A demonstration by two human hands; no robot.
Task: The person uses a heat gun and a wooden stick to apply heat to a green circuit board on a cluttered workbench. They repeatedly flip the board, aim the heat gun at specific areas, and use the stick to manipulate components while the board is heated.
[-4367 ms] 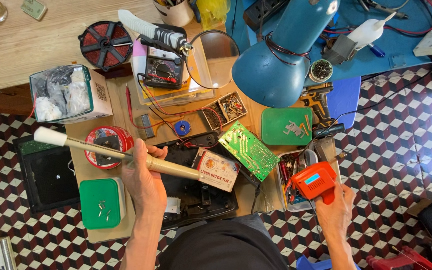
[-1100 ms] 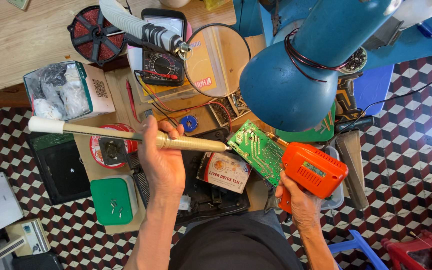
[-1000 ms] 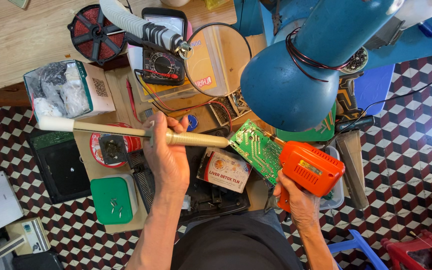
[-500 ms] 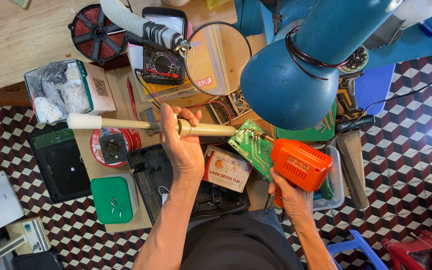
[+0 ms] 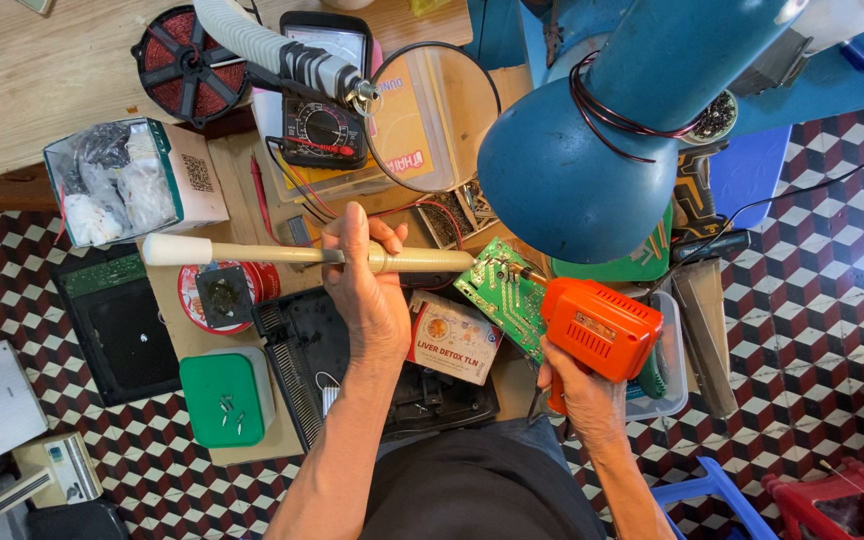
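Note:
My left hand (image 5: 364, 282) grips a long beige tube-shaped tool (image 5: 252, 254) with a white cap at its far left end. The tool lies level, and its right tip reaches the green circuit board (image 5: 501, 298). My right hand (image 5: 584, 398) holds an orange pistol-shaped soldering gun (image 5: 600, 328) by its handle. The gun's metal tip touches the board's upper right edge. The board rests tilted on the cluttered brown work surface, just under the blue lamp shade (image 5: 580, 180).
A round magnifier (image 5: 430, 116) on a ribbed hose hangs over a multimeter (image 5: 325, 110). A red wire spool (image 5: 184, 68), a box of plastic bags (image 5: 124, 182), a green box (image 5: 224, 398), a small printed carton (image 5: 454, 336) and a black tray (image 5: 302, 352) crowd the surface. Checkered floor surrounds it.
My left hand has slid the beige tool to the right until its tip meets the circuit board. My right hand has brought the orange gun up and left onto the board.

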